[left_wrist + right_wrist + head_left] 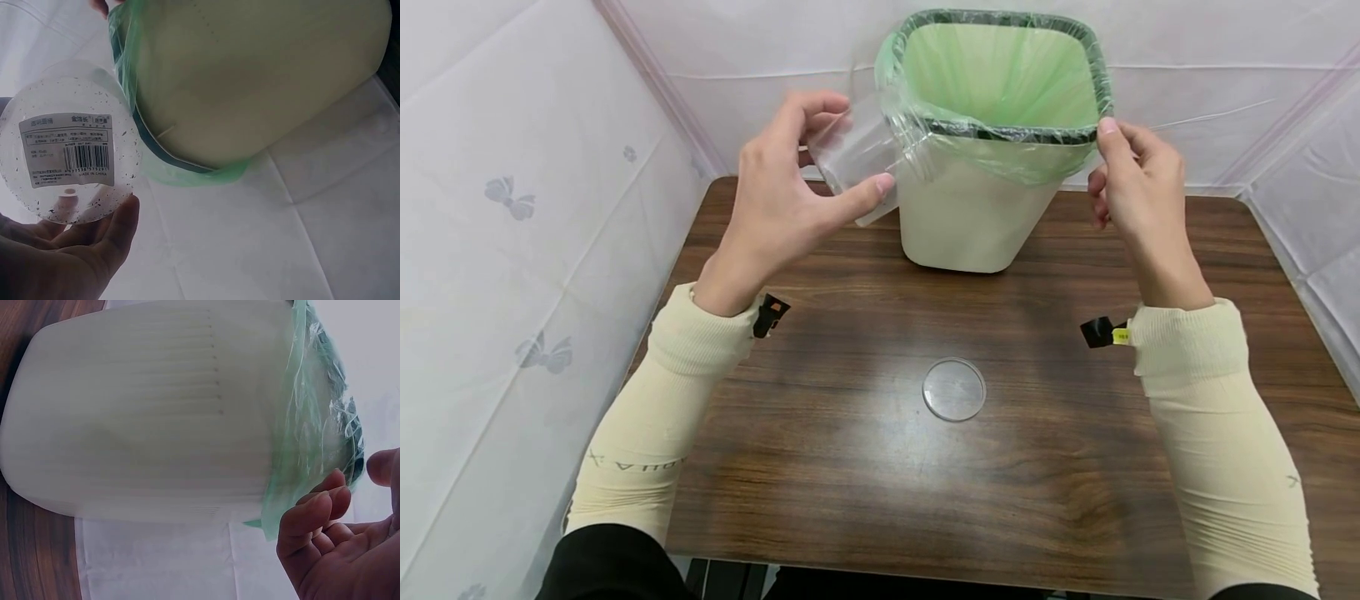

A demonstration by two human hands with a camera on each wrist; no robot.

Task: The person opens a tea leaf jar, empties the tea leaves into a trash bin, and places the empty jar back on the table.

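Observation:
My left hand (782,183) grips a clear plastic jar (857,158), tipped on its side at the left of the trash bin (970,208). Its mouth overlaps the bin's left rim in the head view. In the left wrist view the jar's base faces the camera, with a white barcode label (69,150) and small dark specks around it. A green bag (1000,75) lines the bin and folds over its dark rim. At the front right corner, my right hand (1138,175) holds the rim, thumb on one side and curled fingers on the other.
A clear round lid (954,389) lies flat on the brown wooden table (850,467) in front of the bin. White sheeting (535,250) walls off the left, back and right. The bin stands near the table's back edge.

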